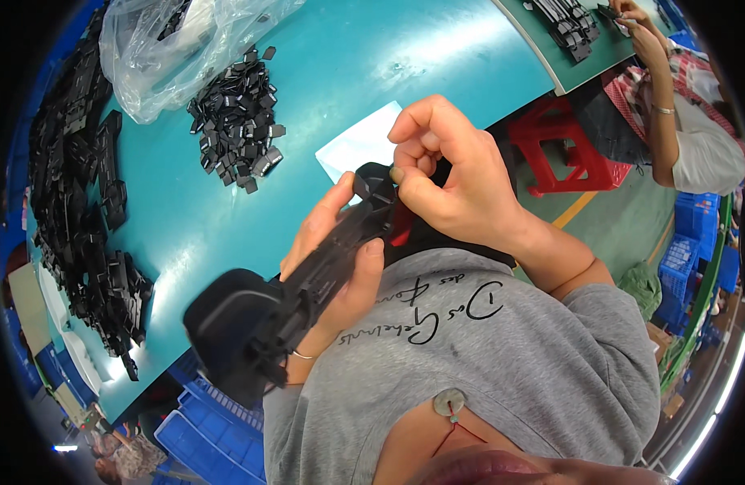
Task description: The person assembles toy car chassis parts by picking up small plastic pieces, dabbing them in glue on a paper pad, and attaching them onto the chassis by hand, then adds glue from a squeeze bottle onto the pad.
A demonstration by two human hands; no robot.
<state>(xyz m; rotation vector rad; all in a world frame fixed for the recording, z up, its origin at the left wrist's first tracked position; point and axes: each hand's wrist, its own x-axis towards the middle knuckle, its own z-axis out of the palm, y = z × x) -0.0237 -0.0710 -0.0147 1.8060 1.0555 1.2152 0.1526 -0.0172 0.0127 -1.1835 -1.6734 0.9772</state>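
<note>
At near edge of green worktop [324, 73], long black plastic part [312, 279] slants across left hand [350, 297], gripped between thumb and fingers. Right hand [465, 182] curled, thumb tip at part's upper end; cannot tell whether it pinches anything. White sheet [358, 144] on worktop behind hands. Farther left, pile of small black pieces [239, 121] near clear plastic bag [142, 69]; heap of long black parts [69, 186] along left side. Red stool [562, 149] at right.

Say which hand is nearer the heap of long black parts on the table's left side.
Left. The left hand, holding a black assembly, is right of the heap; the right hand is farther right, by the assembly's upper end.
</note>
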